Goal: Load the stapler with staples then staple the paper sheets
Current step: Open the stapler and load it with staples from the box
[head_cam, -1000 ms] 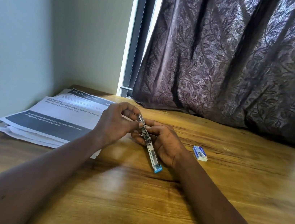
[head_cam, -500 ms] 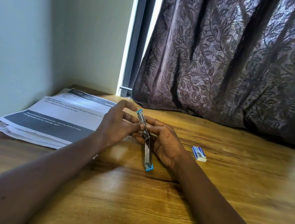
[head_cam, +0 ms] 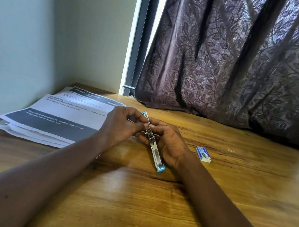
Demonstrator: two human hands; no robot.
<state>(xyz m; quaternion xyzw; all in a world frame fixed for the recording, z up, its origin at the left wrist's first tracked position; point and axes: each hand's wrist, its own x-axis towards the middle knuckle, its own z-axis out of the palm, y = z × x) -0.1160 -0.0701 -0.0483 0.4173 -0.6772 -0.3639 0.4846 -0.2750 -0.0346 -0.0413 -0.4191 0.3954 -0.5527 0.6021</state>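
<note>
A small blue and metal stapler (head_cam: 154,148) is swung fully open, its two halves in one long line above the wooden table (head_cam: 150,209). My right hand (head_cam: 169,145) cradles it from the right side. My left hand (head_cam: 121,126) pinches the stapler near its middle hinge with thumb and fingertips. Whether a strip of staples sits between my fingers is too small to tell. A small blue and white staple box (head_cam: 203,154) lies on the table just right of my right hand. A stack of printed paper sheets (head_cam: 57,117) lies to the left.
A pale wall (head_cam: 31,29) borders the table on the left, close to the papers. A dark patterned curtain (head_cam: 239,58) hangs behind the table, its hem resting on the far edge. Bare wood extends in front of my forearms.
The stapler's near blue end swung slightly left half a second ago, then back right. Its far blue tip now shows above my fingers. Both hands stay in about the same place.
</note>
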